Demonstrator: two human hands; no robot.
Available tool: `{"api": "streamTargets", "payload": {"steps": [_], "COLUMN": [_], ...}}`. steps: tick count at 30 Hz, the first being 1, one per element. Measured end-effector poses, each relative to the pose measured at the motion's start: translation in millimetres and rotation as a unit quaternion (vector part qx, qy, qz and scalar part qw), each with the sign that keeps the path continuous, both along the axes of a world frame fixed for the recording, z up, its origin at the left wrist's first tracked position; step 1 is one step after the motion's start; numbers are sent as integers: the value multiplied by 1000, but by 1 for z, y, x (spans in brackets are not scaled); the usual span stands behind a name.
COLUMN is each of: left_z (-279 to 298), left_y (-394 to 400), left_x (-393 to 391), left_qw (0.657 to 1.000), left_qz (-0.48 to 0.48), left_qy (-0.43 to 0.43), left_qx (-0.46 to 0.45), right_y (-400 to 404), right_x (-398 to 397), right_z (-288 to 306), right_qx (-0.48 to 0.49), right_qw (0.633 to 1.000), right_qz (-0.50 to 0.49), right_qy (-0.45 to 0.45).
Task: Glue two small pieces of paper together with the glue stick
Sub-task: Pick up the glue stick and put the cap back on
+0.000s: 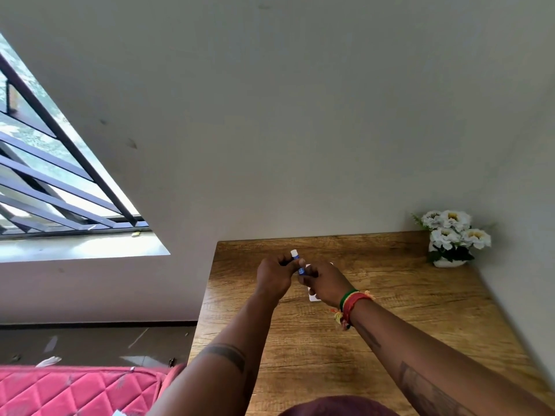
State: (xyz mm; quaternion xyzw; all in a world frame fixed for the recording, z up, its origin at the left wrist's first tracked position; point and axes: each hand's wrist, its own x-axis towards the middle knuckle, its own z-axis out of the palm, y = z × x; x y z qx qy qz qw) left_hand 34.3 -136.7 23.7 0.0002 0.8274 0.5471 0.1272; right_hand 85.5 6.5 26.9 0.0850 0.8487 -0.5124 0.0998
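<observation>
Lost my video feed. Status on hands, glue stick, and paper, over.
Left hand and right hand both on the glue stick, above the table. White paper mostly hidden beneath the right hand. Nothing in the way.

The glue stick (298, 262) is a small blue tube with a white end pointing up and away, tilted and raised above the wooden surface, most of its body hidden. White paper (314, 297) lies flat beneath, showing only as 1 corner near the front and a sliver farther back; whether it is 1 piece or 2 cannot be told.
</observation>
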Motion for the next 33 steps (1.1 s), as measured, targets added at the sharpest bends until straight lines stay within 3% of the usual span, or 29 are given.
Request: {"api": "streamTargets", "payload": {"steps": [3,7,13,18,29,33], "left_z": [1,6,6,0,-20,-30], "left_y": [1,0,2,1,-7,-16], "left_x": [1,-1,-1,-4,-4,-8], "left_qw": [1000,1000,1000,999,1000,999], "left_qz": [-3,-5,-13,-21,-14,6], "left_qy": [1,15,20,35,-2,-4], "left_qx": [6,10,14,0,-4,-35], "right_y": [0,-1,2,4,-1,-4], "right_x": [-2,-2,-8,-5,-13,-20], "right_z": [-2,0,-2,-3,-22,-27], "right_qx": [20,-39,14,-40,89,55], "right_qw": [1000,999,999,999,996,998], "right_qz": [-24,2,-25,-3,-13,8], "right_qy": [-2,3,29,24,-6,-39]}}
